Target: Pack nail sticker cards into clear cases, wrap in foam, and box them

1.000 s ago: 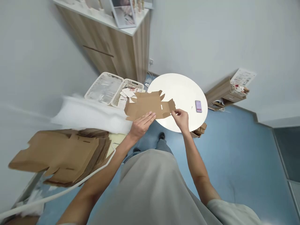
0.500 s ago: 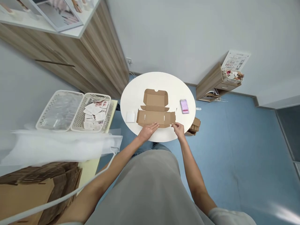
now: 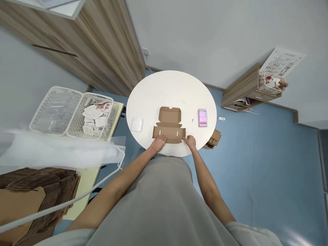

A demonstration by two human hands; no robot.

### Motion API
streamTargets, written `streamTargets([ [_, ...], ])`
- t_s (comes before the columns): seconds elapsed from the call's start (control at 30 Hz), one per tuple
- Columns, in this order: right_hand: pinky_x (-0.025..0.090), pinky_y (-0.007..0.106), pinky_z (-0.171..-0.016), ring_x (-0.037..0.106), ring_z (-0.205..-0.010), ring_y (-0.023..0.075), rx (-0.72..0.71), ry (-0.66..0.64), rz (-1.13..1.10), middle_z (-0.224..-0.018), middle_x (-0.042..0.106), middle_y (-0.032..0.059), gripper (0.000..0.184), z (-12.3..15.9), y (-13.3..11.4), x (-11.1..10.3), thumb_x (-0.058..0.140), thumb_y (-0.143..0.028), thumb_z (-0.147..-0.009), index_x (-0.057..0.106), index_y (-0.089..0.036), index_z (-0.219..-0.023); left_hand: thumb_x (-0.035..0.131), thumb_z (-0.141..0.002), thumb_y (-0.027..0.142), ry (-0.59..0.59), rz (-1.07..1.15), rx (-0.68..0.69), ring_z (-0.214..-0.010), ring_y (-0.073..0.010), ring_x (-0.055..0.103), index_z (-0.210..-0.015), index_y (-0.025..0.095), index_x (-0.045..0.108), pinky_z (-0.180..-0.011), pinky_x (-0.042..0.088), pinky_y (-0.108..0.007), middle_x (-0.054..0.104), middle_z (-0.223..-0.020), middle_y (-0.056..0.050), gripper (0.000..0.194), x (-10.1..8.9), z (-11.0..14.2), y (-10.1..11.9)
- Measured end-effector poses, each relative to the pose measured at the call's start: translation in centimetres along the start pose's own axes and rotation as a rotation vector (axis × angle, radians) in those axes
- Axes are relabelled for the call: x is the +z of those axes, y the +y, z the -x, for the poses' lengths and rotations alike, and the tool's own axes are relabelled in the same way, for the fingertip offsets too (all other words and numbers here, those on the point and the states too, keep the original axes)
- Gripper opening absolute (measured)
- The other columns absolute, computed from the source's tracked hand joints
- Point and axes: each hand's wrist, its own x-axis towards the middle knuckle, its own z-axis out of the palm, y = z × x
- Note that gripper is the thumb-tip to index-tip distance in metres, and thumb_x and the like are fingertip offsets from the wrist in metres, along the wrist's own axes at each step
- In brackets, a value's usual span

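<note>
A flat, unfolded brown cardboard box blank (image 3: 169, 124) lies on the round white table (image 3: 164, 92), near its front edge. My left hand (image 3: 158, 142) rests on the blank's near left edge with fingers closed on the flap. At the near right corner of the blank, my right hand (image 3: 190, 141) pinches the cardboard. A small white pad (image 3: 137, 124) lies to the left of the blank and a pink phone (image 3: 202, 117) to its right.
Two white baskets (image 3: 71, 116), one with paper packets, stand on a yellow side table at the left. A stack of flat cardboard blanks (image 3: 33, 191) lies at the lower left under white foam sheet (image 3: 56, 150). A wooden cabinet (image 3: 84, 44) stands behind; small boxes (image 3: 214, 138) lie on the blue floor.
The cardboard blank was carried from the left and laid on the round table. Both hands now press its near edge, and the view has turned to centre on the table.
</note>
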Motion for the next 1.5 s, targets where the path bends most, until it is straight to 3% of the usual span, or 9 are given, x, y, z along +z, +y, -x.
streamTargets([
  [0.17,0.054,0.039,-0.109,0.064,-0.136,0.033,-0.178,0.069,0.13,-0.157,0.056,0.0253,0.07,-2.0,-4.4,-0.1,0.062,-0.036,-0.101,0.045,-0.01,-0.164,0.068,-0.087,0.009,-0.028,0.088,-0.131,-0.165,-0.0361,0.039,-0.164,0.003,0.045,-0.137,0.032,-0.045,0.042,-0.173,-0.029,0.08,0.3,0.6,-2.9],
  [0.3,0.054,0.043,-0.112,0.064,-0.136,0.0355,-0.217,-0.066,0.169,-0.153,0.059,0.0258,0.088,-3.7,-8.3,0.9,0.06,-0.032,-0.102,0.016,-0.01,-0.176,0.065,-0.09,0.009,0.023,0.222,-0.172,-0.162,-0.0303,0.044,-0.164,0.015,0.05,-0.135,0.036,-0.044,0.048,-0.172,-0.019,0.076,0.1,0.5,-4.2],
  [0.43,0.054,0.047,-0.112,0.067,-0.132,0.0359,-0.258,-0.114,0.255,-0.152,0.059,0.0239,0.094,-4.7,-9.9,2.2,0.058,-0.029,-0.102,0.005,-0.016,-0.179,0.068,-0.087,0.009,0.045,0.299,-0.201,-0.158,-0.029,0.05,-0.16,0.02,0.057,-0.132,0.04,-0.04,0.051,-0.171,-0.013,0.074,-0.3,0.5,-4.6],
  [0.57,0.057,0.05,-0.109,0.069,-0.126,0.0346,-0.38,-0.115,0.265,-0.161,0.047,0.0228,0.102,-4.3,-9.2,3.5,0.06,-0.034,-0.103,-0.006,-0.024,-0.18,0.065,-0.083,0.003,0.07,0.366,-0.212,-0.153,-0.0289,0.057,-0.157,0.023,0.061,-0.128,0.044,-0.037,0.054,-0.169,-0.008,0.076,-0.8,1.0,-4.9],
  [0.7,0.058,0.048,-0.106,0.068,-0.129,0.0349,-0.428,-0.152,0.262,-0.166,0.036,0.0215,0.128,-3.2,-7.2,4.4,0.081,-0.043,-0.091,-0.013,-0.033,-0.178,0.067,-0.084,0.005,0.104,0.453,-0.292,-0.145,-0.0308,0.064,-0.148,0.024,0.066,-0.125,0.047,-0.04,0.065,-0.16,-0.009,0.067,-1.0,1.2,-5.1],
  [0.9,0.055,0.055,-0.113,0.043,-0.158,0.0448,-0.48,-0.239,0.345,-0.176,0.018,0.0261,0.16,-1.2,-4.5,5.6,0.101,-0.051,-0.07,-0.016,-0.036,-0.177,0.075,-0.086,0.01,0.258,0.692,-0.465,-0.136,-0.0282,0.069,-0.153,0.021,0.053,-0.114,0.056,-0.042,0.071,-0.146,-0.015,0.071,-0.6,0.5,-5.3],
  [1.03,0.055,0.053,-0.112,0.042,-0.159,0.0453,-0.465,-0.222,0.371,-0.179,0.01,0.0272,0.163,-0.7,-4.2,6.2,0.104,-0.053,-0.065,-0.014,-0.037,-0.177,0.073,-0.085,0.007,0.265,0.7,-0.456,-0.132,-0.0246,0.071,-0.17,0.021,0.034,-0.111,0.057,-0.038,0.07,-0.144,-0.016,0.094,-0.4,0.3,-5.8],
  [1.2,0.055,0.052,-0.112,0.056,-0.148,0.0439,-0.433,-0.244,0.401,-0.179,0.014,0.0273,0.15,-1.1,-5.1,5.5,0.1,-0.055,-0.073,-0.004,-0.034,-0.179,0.069,-0.085,0.007,0.235,0.635,-0.409,-0.131,-0.0274,0.071,-0.154,0.022,0.059,-0.115,0.054,-0.041,0.071,-0.142,-0.013,0.071,-0.6,0.0,-6.0],
  [1.5,0.056,0.048,-0.11,0.064,-0.138,0.0414,-0.4,-0.204,0.425,-0.177,0.025,0.0244,0.124,-1.5,-6.5,4.6,0.092,-0.055,-0.085,0.015,-0.031,-0.179,0.063,-0.092,0.011,0.148,0.407,-0.367,-0.122,-0.0306,0.072,-0.143,0.023,0.068,-0.108,0.056,-0.039,0.075,-0.127,-0.012,0.053,-3.3,-0.1,-5.1],
])
